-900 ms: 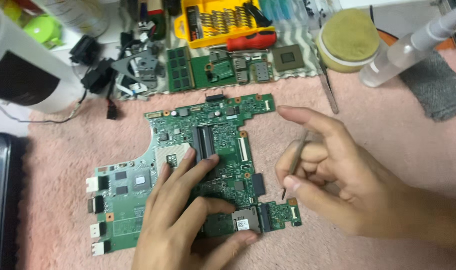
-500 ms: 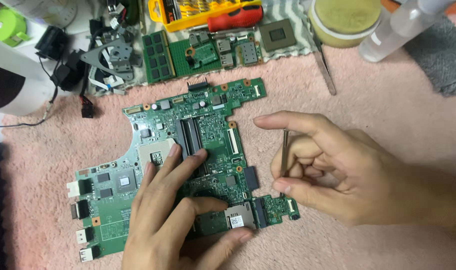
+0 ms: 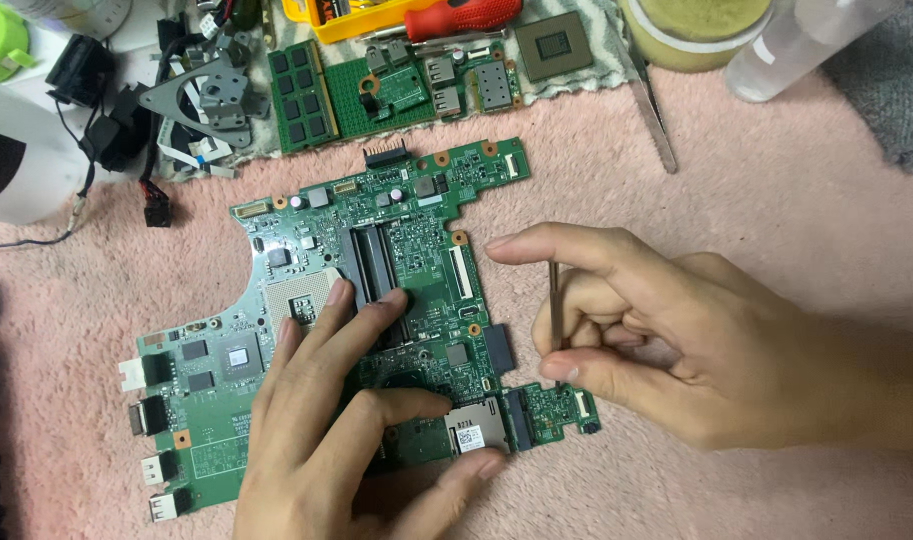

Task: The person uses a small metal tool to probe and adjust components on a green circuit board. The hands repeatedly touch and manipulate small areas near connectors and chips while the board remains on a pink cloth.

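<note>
A large green laptop motherboard [image 3: 397, 230] lies flat on a pink fuzzy cloth [image 3: 757, 220]. My left hand [image 3: 347, 430] rests palm down on the board's lower middle, fingers spread over the memory slots and the processor socket, thumb at the board's near edge. My right hand [image 3: 677, 340] hovers just right of the board. It pinches a thin dark metal tool [image 3: 556, 315], held upright between thumb and fingers, with its lower end near the board's small right tab.
Along the far edge lie a memory stick [image 3: 302, 95], small green circuit boards [image 3: 417, 85], a processor chip [image 3: 554, 45], a red-handled screwdriver [image 3: 462, 17], tweezers [image 3: 655, 110], a metal bracket [image 3: 202, 100] and black cables [image 3: 97, 120]. A white container [image 3: 17, 150] stands at left.
The camera view has shifted, so everything sits higher and further left in frame. My right hand turned the thin tool from slanted to upright. My left hand stays on the board.
</note>
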